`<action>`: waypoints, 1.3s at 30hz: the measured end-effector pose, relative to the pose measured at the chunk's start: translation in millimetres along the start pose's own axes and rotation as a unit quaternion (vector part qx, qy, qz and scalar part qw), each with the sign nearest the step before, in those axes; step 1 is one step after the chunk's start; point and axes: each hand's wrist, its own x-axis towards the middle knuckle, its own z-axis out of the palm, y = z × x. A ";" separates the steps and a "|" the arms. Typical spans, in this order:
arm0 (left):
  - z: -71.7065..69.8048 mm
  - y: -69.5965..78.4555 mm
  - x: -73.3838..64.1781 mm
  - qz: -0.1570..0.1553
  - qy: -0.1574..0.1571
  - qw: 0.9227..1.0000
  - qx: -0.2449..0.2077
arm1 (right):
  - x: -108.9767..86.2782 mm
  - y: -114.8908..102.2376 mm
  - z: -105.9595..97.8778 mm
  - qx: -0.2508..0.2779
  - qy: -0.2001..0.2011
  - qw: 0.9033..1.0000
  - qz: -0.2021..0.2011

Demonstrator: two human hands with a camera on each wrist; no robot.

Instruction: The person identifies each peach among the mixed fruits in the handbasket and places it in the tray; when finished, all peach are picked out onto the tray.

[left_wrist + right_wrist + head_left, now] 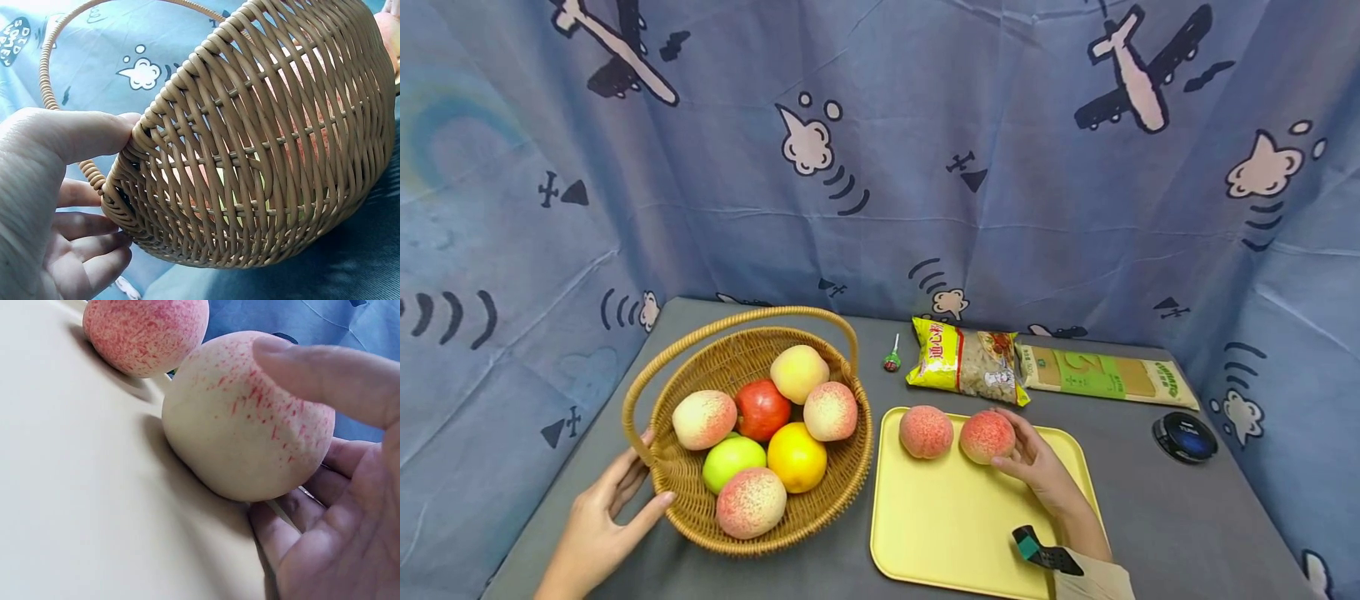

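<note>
A wicker basket (760,547) with an arched handle stands at the left. My left hand (598,517) holds its left rim by the foot of the handle; in the left wrist view the thumb lies on the rim (164,100) and the fingers are behind it. Inside the basket are several peaches (751,502), a red apple (763,410), a green apple (733,463) and an orange (797,457). Over the yellow tray (955,533), my right hand (1051,477) grips a peach (237,425) between thumb and fingers. Another peach (927,432) sits beside it on the tray.
Behind the tray lie a lollipop (892,360), a yellow-ended food packet (970,358) and a long flat noodle-like pack (1101,375). A round dark case (1184,437) is at the right. Blue printed curtains (880,250) enclose the grey table (1210,533).
</note>
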 end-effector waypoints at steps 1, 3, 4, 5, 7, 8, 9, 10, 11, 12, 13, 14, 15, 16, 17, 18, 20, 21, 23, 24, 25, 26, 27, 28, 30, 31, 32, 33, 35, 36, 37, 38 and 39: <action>0.2 -0.8 0.5 0.004 0.000 1.000 0.001 | 0.1 -0.4 -0.2 -0.002 0.002 1.000 -0.005; 0.4 -2.5 1.2 0.012 0.001 1.000 0.000 | 0.2 -1.9 -0.2 -0.007 0.009 1.000 -0.020; 0.4 -3.5 1.5 0.015 0.001 1.000 0.001 | 0.3 -3.2 0.2 -0.012 0.014 0.999 -0.029; 0.5 -3.8 1.5 0.017 0.001 1.000 0.001 | 0.2 -4.6 0.4 -0.015 0.020 0.999 -0.036; 0.6 -4.1 1.7 0.017 0.003 1.000 0.000 | -0.4 -8.8 1.5 -0.021 0.034 0.998 -0.049; 0.6 -4.0 1.7 0.017 0.003 1.000 0.000 | -1.0 -11.2 2.2 -0.024 0.041 0.997 -0.056; 0.7 -3.7 1.7 0.017 0.003 1.000 0.001 | -1.7 -13.5 2.6 -0.027 0.046 0.997 -0.063; 0.7 -3.3 1.8 0.018 0.004 1.000 0.000 | -2.6 -16.0 2.9 -0.029 0.051 0.996 -0.072; 0.8 -2.8 1.8 0.019 0.004 1.000 -0.001 | -3.4 -18.5 3.3 -0.030 0.054 0.995 -0.081; 0.8 -2.4 1.8 0.019 0.005 1.000 -0.001 | -4.3 -21.2 4.0 -0.033 0.056 0.994 -0.091; 0.8 -2.0 2.0 0.021 0.006 1.000 -0.004 | -5.0 -24.0 4.7 -0.034 0.056 0.993 -0.102; 0.7 -1.6 2.2 0.022 0.006 1.000 -0.004 | -5.7 -27.0 5.6 -0.034 0.054 0.992 -0.112; 0.6 -1.1 2.5 0.022 0.007 1.000 -0.005 | -6.2 -30.3 6.8 -0.033 0.051 0.991 -0.122; 0.5 -0.7 2.7 0.022 0.007 1.000 -0.007 | -6.7 -34.0 8.2 -0.033 0.048 0.990 -0.131; 0.4 -0.4 2.9 0.021 0.007 1.000 -0.007 | -6.9 -37.7 9.9 -0.030 0.044 0.989 -0.139; 0.3 -0.1 3.2 0.020 0.007 1.000 -0.007 | -7.1 -41.8 11.7 -0.028 0.038 0.988 -0.146; 0.1 0.4 3.4 0.019 0.006 1.000 -0.006 | -6.9 -50.6 16.1 -0.024 0.026 0.987 -0.154; 0.1 0.5 3.3 0.019 0.006 1.000 -0.006 | -6.6 -55.0 18.5 -0.024 0.020 0.987 -0.155; 0.0 0.4 3.0 0.021 0.006 1.000 -0.008 | -5.1 -62.9 24.1 -0.021 0.009 0.987 -0.159; -0.1 0.3 2.8 0.022 0.006 1.000 -0.007 | -4.3 -66.7 27.2 -0.022 0.001 0.987 -0.160; -0.1 0.2 2.6 0.022 0.005 1.000 -0.008 | -3.4 -70.3 30.6 -0.020 -0.005 0.987 -0.159; -0.2 -0.1 2.4 0.022 0.005 1.000 -0.007 | -2.5 -73.5 34.2 -0.019 -0.014 0.987 -0.160; -0.3 -0.3 2.1 0.021 0.005 1.000 -0.007 | -1.4 -76.7 37.9 -0.016 -0.022 0.987 -0.159; -0.4 -0.6 2.0 0.021 0.005 1.000 -0.006 | -0.2 -79.8 41.7 -0.013 -0.030 0.987 -0.158; -0.5 -1.3 1.6 0.018 0.004 1.000 -0.002 | 2.3 -86.1 49.6 -0.008 -0.051 0.987 -0.154; -0.4 -1.7 1.5 0.017 0.005 1.000 -0.002 | 4.3 -89.4 54.0 -0.006 -0.062 0.986 -0.154; -0.4 -2.3 1.3 0.016 0.005 1.000 -0.001 | 6.5 -92.5 58.5 -0.007 -0.072 0.985 -0.155; -0.5 -2.7 1.1 0.015 0.005 1.000 -0.001 | 8.9 -96.0 63.3 -0.008 -0.082 0.985 -0.152; -0.3 -3.1 0.9 0.015 0.006 1.000 -0.001 | 14.6 -102.6 73.2 -0.021 -0.100 0.982 -0.160; -0.4 -3.1 0.9 0.015 0.006 1.000 0.000 | 17.6 -106.2 78.4 -0.026 -0.109 0.980 -0.162; -0.4 -2.9 0.8 0.015 0.006 1.000 0.000 | 21.1 -109.9 83.6 -0.035 -0.118 0.978 -0.169; -0.4 -2.6 0.8 0.015 0.006 1.000 -0.001 | 24.3 -113.8 88.5 -0.041 -0.126 0.976 -0.174; -0.3 -2.1 0.8 0.016 0.006 1.000 -0.003 | 27.6 -117.8 93.4 -0.046 -0.134 0.974 -0.179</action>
